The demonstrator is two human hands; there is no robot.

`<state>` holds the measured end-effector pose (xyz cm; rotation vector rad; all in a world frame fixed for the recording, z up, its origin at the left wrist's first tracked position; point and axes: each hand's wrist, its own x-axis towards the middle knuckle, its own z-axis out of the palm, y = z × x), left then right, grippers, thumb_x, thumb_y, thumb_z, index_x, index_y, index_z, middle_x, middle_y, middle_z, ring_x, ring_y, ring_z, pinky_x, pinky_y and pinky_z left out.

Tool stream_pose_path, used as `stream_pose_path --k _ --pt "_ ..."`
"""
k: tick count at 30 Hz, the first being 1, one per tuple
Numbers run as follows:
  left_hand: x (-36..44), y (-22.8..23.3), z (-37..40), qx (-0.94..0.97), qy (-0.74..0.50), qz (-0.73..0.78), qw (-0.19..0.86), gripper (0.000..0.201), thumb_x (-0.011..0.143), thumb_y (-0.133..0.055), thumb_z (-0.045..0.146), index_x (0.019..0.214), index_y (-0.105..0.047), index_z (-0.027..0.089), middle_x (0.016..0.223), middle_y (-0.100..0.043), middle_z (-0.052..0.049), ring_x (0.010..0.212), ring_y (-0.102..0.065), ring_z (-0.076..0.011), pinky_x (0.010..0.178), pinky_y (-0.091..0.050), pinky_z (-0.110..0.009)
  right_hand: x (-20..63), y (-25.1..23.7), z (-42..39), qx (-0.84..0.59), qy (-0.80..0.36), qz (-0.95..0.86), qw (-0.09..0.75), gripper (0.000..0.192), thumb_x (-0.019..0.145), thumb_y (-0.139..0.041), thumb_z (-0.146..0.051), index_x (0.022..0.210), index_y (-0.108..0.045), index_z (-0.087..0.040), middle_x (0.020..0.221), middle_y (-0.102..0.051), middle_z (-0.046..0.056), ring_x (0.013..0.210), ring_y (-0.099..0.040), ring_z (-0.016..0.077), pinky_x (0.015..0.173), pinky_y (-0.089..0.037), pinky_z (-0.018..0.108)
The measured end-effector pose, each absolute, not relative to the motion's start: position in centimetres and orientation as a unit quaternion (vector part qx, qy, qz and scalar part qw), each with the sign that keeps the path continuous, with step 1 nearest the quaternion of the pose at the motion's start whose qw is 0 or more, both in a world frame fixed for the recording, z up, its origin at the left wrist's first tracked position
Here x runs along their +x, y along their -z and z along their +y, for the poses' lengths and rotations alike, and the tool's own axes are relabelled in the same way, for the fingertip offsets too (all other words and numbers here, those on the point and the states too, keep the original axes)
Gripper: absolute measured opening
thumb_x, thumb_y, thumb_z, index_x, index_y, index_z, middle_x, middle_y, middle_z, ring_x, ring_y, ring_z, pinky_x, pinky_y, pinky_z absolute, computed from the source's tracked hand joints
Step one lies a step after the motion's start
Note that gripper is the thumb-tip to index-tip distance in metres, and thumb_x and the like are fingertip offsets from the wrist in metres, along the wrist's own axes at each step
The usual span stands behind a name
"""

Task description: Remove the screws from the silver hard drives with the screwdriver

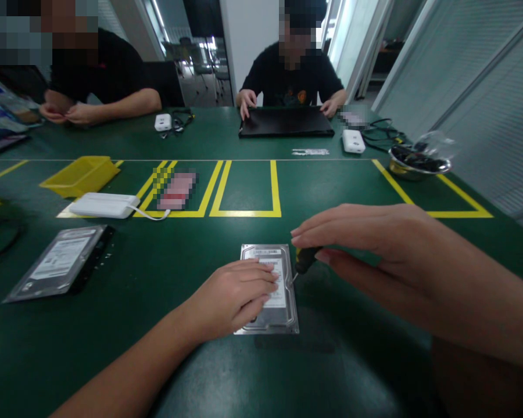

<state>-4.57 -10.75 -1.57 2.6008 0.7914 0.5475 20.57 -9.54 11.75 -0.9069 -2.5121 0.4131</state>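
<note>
A silver hard drive (265,318) with a white label lies on the green table in front of me. My left hand (239,293) rests on top of it, palm down, fingers stretched over the label and covering part of it. In my right hand (370,249) is a screwdriver (304,258) with a black and yellow handle, pinched between thumb and fingers. It leans, and its shaft reaches the drive's right edge; the tip's exact seat is too small to tell. A second hard drive (58,258) lies to the left, with several tiny screws (107,255) beside it.
Beyond my hands are a yellow bin (81,177), a white power bank (104,205) cabled to a blurred phone (177,190), and yellow tape outlines. A metal bowl (419,165) of dark parts stands at right. Across the table sit two people, one touching a black laptop-like panel (286,122).
</note>
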Motion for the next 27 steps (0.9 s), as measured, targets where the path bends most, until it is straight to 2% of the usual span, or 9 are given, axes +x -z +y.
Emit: stream_pose_path --k 6,10,13,17,22,27 --pt "-4.6 1.6 -10.8 0.923 -0.191 0.279 0.185 0.025 0.095 -0.052 0.02 0.115 -0.067 0.02 0.122 -0.07 -0.002 0.124 -0.059 -0.0157 0.116 -0.039 -0.036 20.6 -11.8 -9.6 -0.317 -0.155 -0.911 0.213 0.021 0.093 -0.054 -0.013 0.104 -0.069 -0.022 0.105 -0.071 -0.004 0.091 -0.063 0.0067 0.082 -0.046 0.018" --pt "-4.6 1.5 -10.8 0.922 -0.189 0.283 0.186 0.025 0.095 -0.052 0.021 0.115 -0.067 0.02 0.122 -0.07 -0.002 0.123 -0.06 -0.0153 0.116 -0.038 -0.035 19.8 -11.3 -9.7 -0.369 -0.089 -0.901 0.209 0.008 0.09 -0.062 -0.028 0.089 -0.067 -0.022 0.082 -0.064 -0.003 0.072 -0.057 0.0092 0.062 -0.04 0.022" --pt "-4.5 1.4 -10.8 0.921 -0.189 0.287 0.185 0.025 0.095 -0.052 0.021 0.114 -0.067 0.02 0.121 -0.071 -0.001 0.122 -0.06 -0.0149 0.115 -0.038 -0.034 18.6 -10.4 -9.8 -0.435 0.017 -0.874 0.214 0.026 0.088 -0.062 -0.041 0.075 -0.056 -0.02 0.066 -0.053 -0.002 0.057 -0.045 0.0115 0.05 -0.027 0.026" --pt "-4.6 1.5 -10.9 0.922 -0.184 0.288 0.182 0.025 0.095 -0.052 0.022 0.115 -0.067 0.021 0.124 -0.07 -0.002 0.124 -0.059 -0.0158 0.116 -0.038 -0.036 17.5 -9.5 -9.9 -0.473 0.092 -0.855 0.19 0.033 0.092 -0.053 -0.046 0.072 -0.048 -0.021 0.059 -0.044 -0.004 0.049 -0.035 0.0111 0.049 -0.019 0.026" --pt "-4.7 1.6 -10.9 0.924 -0.184 0.285 0.178 0.026 0.095 -0.052 0.023 0.116 -0.067 0.021 0.123 -0.07 -0.003 0.123 -0.059 -0.0169 0.115 -0.039 -0.037 17.0 -9.3 -10.1 -0.506 0.136 -0.837 0.155 0.038 0.093 -0.047 -0.052 0.07 -0.044 -0.022 0.056 -0.043 -0.003 0.047 -0.034 0.0121 0.048 -0.014 0.026" --pt "-4.6 1.3 -11.0 0.923 -0.194 0.281 0.18 0.025 0.095 -0.052 0.021 0.114 -0.068 0.019 0.122 -0.07 -0.004 0.122 -0.06 -0.0173 0.115 -0.04 -0.038 16.3 -9.2 -10.3 -0.521 0.089 -0.841 0.111 0.034 0.092 -0.05 -0.052 0.078 -0.049 -0.022 0.062 -0.052 -0.002 0.049 -0.041 0.0136 0.049 -0.015 0.027"
